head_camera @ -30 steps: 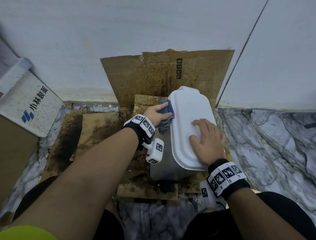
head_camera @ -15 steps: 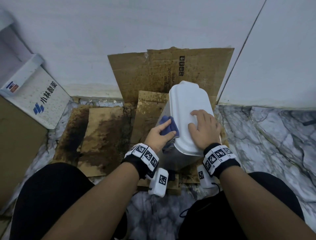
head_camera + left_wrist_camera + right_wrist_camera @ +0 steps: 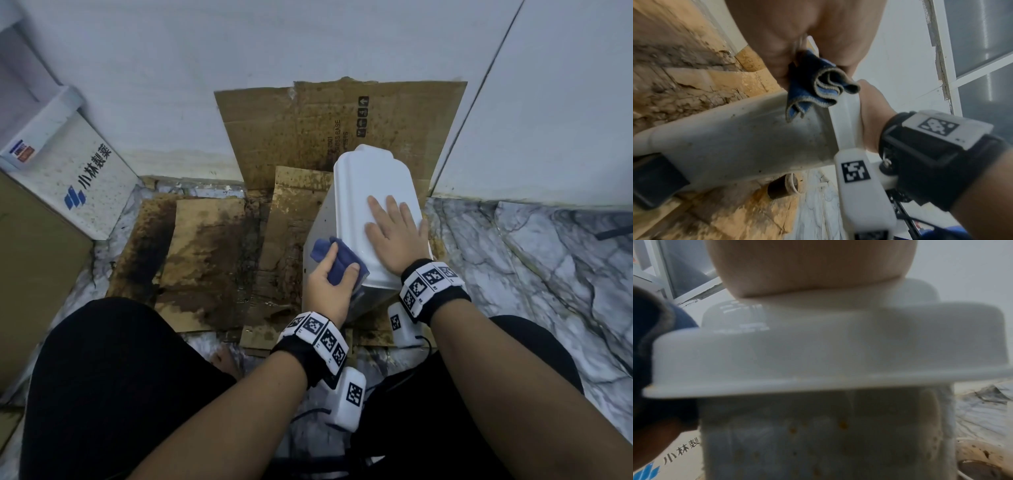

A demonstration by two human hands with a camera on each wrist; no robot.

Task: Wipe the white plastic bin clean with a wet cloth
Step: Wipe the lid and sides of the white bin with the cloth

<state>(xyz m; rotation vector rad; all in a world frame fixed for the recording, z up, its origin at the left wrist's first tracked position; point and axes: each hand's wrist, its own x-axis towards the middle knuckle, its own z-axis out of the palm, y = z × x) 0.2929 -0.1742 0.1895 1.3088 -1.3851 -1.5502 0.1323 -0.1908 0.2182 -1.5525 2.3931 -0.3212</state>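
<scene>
The white plastic bin [image 3: 356, 192] stands on stained cardboard near the wall, its lid on top. My left hand [image 3: 330, 284] grips a folded blue cloth [image 3: 339, 257] against the bin's left side, close to its near corner. In the left wrist view the cloth [image 3: 813, 91] bunches out from under the palm over the speckled side wall [image 3: 740, 138]. My right hand [image 3: 394, 233] lies flat on the lid with its fingers spread. The right wrist view shows the lid's rim [image 3: 818, 353] and the spotted front wall [image 3: 818, 443] under it.
Stained, wet cardboard sheets [image 3: 212, 260] cover the marble floor [image 3: 534, 274], and one sheet [image 3: 291, 130] leans on the white wall. A white printed box [image 3: 85, 178] stands at the left. A small dark cup [image 3: 783, 186] lies by the bin's base. My knees frame the near edge.
My left hand has drawn the cloth along the bin's left side from the far end toward me. The right hand stays flat on the lid.
</scene>
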